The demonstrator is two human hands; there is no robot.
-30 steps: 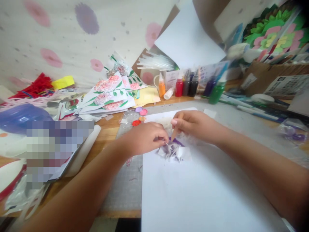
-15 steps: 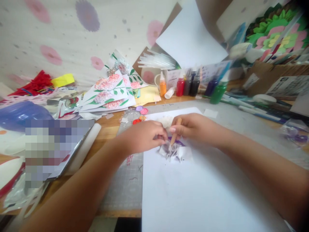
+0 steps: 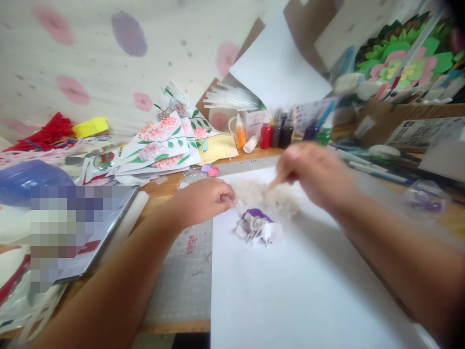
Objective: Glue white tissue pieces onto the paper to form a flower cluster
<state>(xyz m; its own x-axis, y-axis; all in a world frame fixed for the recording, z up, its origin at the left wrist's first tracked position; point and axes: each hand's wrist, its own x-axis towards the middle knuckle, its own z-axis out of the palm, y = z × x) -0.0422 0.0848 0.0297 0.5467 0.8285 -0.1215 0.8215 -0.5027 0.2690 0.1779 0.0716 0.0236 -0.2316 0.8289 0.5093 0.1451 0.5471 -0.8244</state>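
Observation:
My right hand (image 3: 312,169), smeared by motion, is closed round a flat wooden stick (image 3: 277,182) that looks like a craft stick. The stick points down and left toward a pile of fluffy whitish-beige bits (image 3: 283,198). My left hand (image 3: 203,201) has its thumb and fingers pinched together at the left side of the pile. Something small and pale shows at its fingertips, too blurred to name. Between and below the hands lies a cluster of crumpled whitish paper pieces (image 3: 256,229) on a purple patch (image 3: 257,213). All this rests on a white sheet (image 3: 290,291).
A grey cutting mat (image 3: 181,281) lies under the sheet. Several paint bottles (image 3: 265,134) stand behind, beside flower cards (image 3: 160,140). A tablet-like device (image 3: 105,232) and blue balloon-like thing (image 3: 32,179) are at left, a cardboard box (image 3: 378,121) at right.
My right hand has lifted the stick up and away from the crumpled paper cluster, toward the fluffy pile. My left hand has moved left, off the cluster. The view has shifted slightly.

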